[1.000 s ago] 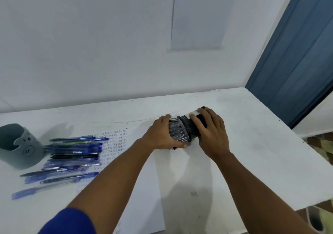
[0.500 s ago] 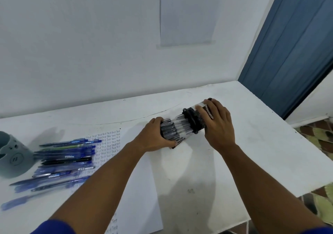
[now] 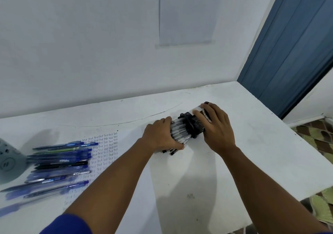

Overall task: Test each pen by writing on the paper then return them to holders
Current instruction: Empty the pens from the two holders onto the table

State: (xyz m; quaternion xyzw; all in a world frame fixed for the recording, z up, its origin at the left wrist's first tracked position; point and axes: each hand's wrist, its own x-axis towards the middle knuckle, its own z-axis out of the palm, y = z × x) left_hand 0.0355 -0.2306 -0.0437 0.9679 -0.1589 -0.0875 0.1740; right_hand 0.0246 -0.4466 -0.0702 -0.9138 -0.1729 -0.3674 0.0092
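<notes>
A white table [image 3: 252, 143] stands against a pale wall, its right edge running toward a blue panel [image 3: 292, 41] at the far right corner; a printed notice [image 3: 187, 14] is fixed to the wall above the far edge. A white sheet of paper [image 3: 126, 179] lies on the table from its middle down to the near edge, with rows of the handwritten word "Test" across its left part. On the left portion of the table a loose row of blue pens [image 3: 59, 160] lies flat, their long axes running roughly left to right, with their right ends resting on the written area of the paper. A grey holder [image 3: 9, 163] sits at the left edge, just beside the left ends of those pens and partly cut off by the frame. Near the middle of the table, toward the far edge, a black mesh holder [image 3: 196, 124] lies tipped on its side; its long axis runs from lower left to upper right, with its open mouth pointing lower left. A bundle of clear-barrelled pens [image 3: 179, 132] projects from that mouth along the same axis, dark ends toward the lower left. The right hand [image 3: 218, 127] is curled over the mesh holder's closed end and grips it. The left hand [image 3: 161, 136] is wrapped round the projecting bundle and holds it.
</notes>
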